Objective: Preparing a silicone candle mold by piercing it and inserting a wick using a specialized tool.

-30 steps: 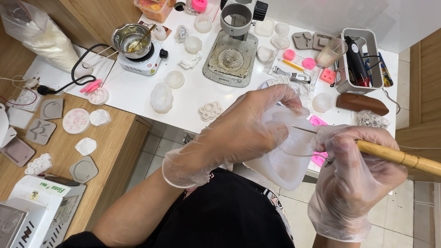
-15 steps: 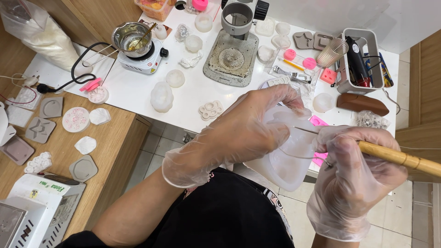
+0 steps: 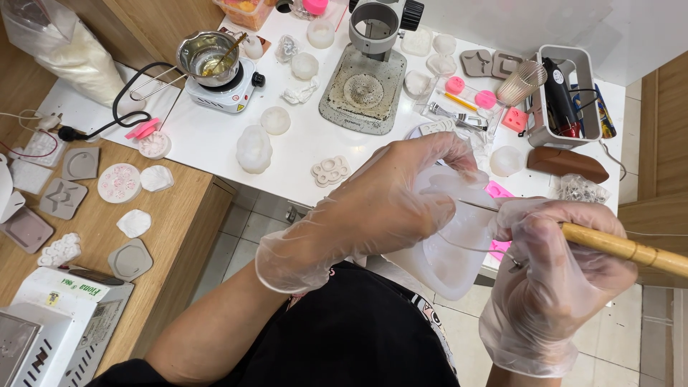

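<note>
Both gloved hands worked above the white worktop: left hand clasped a translucent mould, right hand pinched a wooden-handled needle tool.

Left hand cradles a translucent mould (right hand grips a wooden-handled needle tool).

We see a milky white translucent silicone mould and a light brown wooden tool handle. Our gloves are clear plastic. The table is white, with pink small moulds on it.
</note>
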